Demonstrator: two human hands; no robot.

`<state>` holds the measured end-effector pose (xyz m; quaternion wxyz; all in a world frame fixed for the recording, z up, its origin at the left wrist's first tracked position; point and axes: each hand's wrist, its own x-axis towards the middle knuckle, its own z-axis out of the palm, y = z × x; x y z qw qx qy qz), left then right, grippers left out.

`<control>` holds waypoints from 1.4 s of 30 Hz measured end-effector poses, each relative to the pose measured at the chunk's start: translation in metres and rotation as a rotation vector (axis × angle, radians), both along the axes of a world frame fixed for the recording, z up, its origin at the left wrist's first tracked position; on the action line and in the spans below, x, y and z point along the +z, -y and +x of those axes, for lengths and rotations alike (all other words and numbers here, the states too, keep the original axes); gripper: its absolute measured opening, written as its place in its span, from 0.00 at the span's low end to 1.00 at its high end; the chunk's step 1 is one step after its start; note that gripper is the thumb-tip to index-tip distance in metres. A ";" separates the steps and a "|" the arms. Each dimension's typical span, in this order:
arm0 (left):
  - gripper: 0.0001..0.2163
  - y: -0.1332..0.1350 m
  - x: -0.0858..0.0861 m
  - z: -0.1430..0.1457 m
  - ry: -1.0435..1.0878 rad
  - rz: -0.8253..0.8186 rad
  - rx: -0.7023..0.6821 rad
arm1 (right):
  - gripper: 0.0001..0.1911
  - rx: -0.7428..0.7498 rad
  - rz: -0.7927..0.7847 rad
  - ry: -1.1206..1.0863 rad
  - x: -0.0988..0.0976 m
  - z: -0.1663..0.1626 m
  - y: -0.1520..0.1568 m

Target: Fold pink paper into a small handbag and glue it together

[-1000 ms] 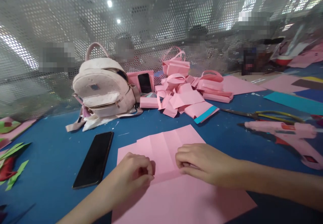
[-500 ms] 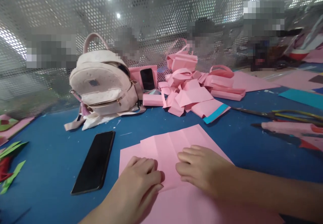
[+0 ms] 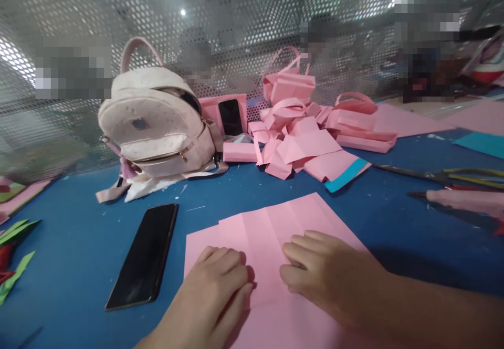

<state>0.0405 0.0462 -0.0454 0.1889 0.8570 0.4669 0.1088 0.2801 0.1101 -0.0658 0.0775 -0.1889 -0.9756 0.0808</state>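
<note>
A creased pink sheet of paper lies on the blue table in front of me, with fold lines running across it. My left hand rests on its left part, fingers curled and closed against the paper. On the right part, my right hand is likewise closed, its fingers bent down onto the sheet. A strip of paper shows between the two hands. The fingertips are mostly hidden under the knuckles. Left of the sheet lies a black smartphone.
A pale backpack stands behind the phone. Next to it are a second phone and a pile of folded pink paper pieces. Scissors and a pink-handled tool lie at right. Green paper scraps lie far left.
The view has shifted slightly. My right hand has moved a little right and nearer to me on the paper, its fingers more curled. The left hand has hardly changed.
</note>
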 end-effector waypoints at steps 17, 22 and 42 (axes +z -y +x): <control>0.09 -0.007 -0.011 -0.004 -0.078 0.157 -0.018 | 0.08 0.020 0.015 0.002 -0.004 0.001 -0.003; 0.09 -0.007 -0.023 -0.004 -0.097 0.299 -0.037 | 0.08 0.032 0.059 -0.004 -0.006 0.001 -0.005; 0.14 -0.003 -0.016 0.007 -0.117 0.779 -0.134 | 0.08 0.032 0.045 -0.038 -0.009 0.001 -0.005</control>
